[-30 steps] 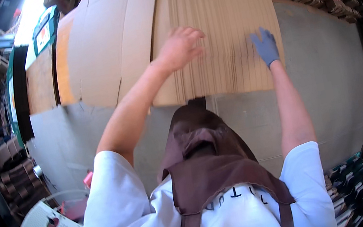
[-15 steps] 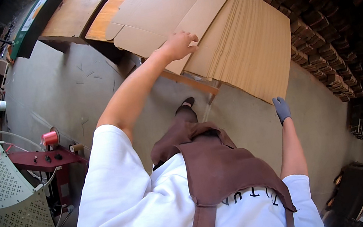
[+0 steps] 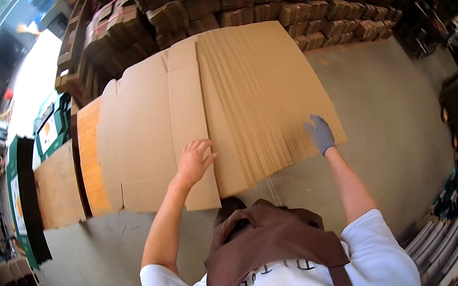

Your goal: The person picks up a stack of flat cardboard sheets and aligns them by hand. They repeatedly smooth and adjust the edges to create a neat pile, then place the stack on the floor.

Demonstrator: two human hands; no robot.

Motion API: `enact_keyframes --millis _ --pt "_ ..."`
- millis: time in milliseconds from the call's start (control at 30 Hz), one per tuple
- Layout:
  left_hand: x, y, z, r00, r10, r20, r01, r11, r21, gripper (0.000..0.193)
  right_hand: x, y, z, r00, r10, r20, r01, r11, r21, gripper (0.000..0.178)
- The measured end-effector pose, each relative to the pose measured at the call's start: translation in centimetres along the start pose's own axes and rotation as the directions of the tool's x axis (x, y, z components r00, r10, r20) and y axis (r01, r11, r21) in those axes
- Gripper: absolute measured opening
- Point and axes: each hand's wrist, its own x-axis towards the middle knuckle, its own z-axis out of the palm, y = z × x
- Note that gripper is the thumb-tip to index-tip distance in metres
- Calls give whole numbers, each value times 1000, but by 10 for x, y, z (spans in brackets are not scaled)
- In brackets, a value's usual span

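Observation:
A flat, creased cardboard sheet [image 3: 141, 115] lies on the left part of a work table. My bare left hand [image 3: 194, 161] rests at its right-hand flap, fingers spread and slightly bent. To the right of that sheet, a fanned stack of cardboard sheets [image 3: 262, 88] overlaps in many thin edges. My right hand [image 3: 321, 135], in a grey glove, is over the near right corner of the fanned stack with its fingers apart. Neither hand grips anything. Whether the right fingertips touch the cardboard I cannot tell.
Wooden tabletops [image 3: 58, 188] continue to the left, with green printed boxes [image 3: 52, 128] beyond. Bundled flat cardboard [image 3: 182, 16] is piled high behind the table. A wooden pallet [image 3: 73, 42] stands upright at the back left. More stacked panels [image 3: 450, 248] lie at lower right.
My view has swung so the table now lies straight ahead. My right hand has moved from beside the fanned stack's corner to over it. My left hand stays by the sheet's flap.

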Motion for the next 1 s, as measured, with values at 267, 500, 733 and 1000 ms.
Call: enact_keyframes --millis 267,500,733,1000 --pt "140 6 29 915 346 205 -333 938 -98 32 58 -55 44 992 -21 -121 -11 966 -257 63" --pt "250 18 100 813 529 242 -507 848 -153 35 103 -61 79 973 -164 -162 127 968 -218 68" --pt "305 17 143 749 571 337 -575 812 -99 35 105 -59 88 961 -188 -205 154 974 -168 60" --pt "335 15 148 632 649 423 -673 731 -116 27 110 -58 79 980 -143 -135 127 985 -121 62"
